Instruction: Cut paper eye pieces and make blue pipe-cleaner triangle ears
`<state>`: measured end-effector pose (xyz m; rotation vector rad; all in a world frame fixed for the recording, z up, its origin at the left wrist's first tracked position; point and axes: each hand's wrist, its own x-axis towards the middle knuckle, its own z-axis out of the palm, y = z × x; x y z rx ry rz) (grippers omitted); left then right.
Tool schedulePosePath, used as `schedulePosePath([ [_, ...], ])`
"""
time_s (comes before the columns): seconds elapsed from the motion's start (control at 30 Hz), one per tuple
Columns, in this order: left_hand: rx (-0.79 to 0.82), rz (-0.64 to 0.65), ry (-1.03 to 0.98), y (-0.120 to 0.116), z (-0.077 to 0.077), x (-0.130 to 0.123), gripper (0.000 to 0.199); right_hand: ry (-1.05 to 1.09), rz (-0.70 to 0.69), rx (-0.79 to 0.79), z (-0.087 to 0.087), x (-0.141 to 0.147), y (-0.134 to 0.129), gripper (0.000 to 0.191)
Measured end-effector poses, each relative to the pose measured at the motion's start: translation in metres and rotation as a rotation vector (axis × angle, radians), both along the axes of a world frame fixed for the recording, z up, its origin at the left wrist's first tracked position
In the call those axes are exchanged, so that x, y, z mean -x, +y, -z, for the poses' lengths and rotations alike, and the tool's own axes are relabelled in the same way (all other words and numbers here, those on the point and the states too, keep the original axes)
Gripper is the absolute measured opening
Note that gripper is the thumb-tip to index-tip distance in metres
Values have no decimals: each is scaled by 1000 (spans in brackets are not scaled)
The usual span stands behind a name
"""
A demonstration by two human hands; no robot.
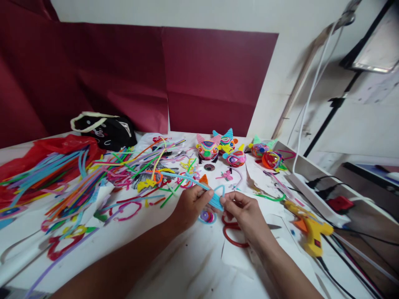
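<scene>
Between my two hands, over the middle of the white table, is a small bundle of light blue pipe cleaners [215, 201]. My left hand [192, 204] is closed on its left end, thumb and fingers pinched together. On the right end, my right hand [242, 209] pinches the same bundle, near a raised blue loop. One long blue strand runs out to the upper left from my left hand. Just below the bundle lies a round coiled piece [207, 216] with a purple centre and blue rim. Red-handled scissors [233, 235] lie partly under my right hand.
Loose coloured pipe cleaners [71, 178] spread over the left side, some on a red plastic bag [90, 143]. Colourful animal-like figures [208, 148] stand at the back. A yellow glue gun [310, 228] and a power strip [318, 199] with cables lie at the right.
</scene>
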<state>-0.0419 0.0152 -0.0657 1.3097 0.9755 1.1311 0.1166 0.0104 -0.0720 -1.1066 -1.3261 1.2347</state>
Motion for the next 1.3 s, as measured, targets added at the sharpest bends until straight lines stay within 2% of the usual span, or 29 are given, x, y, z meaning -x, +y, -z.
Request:
schedulePosePath([
  [0.1,13,2,-13,1,-1,-1,27,7,-51,4,0,0,0,30],
  [0.4,158,-73,-120,4,-4,-3,26,7,-35,18,0,-1,0,31],
  [0.53,174,-65,-165,5,-4,-2,25,26,-30,17,2,-1,2,30],
  [0.7,164,-67,-123,5,-2,-3,27,99,-52,-5,3,0,4,27],
  [0.9,149,9,-64,4,0,-2,29,130,-96,-8,3,2,3,23],
  [1.3,155,59,-64,5,-4,-1,30,135,-120,29,1,1,2,26],
])
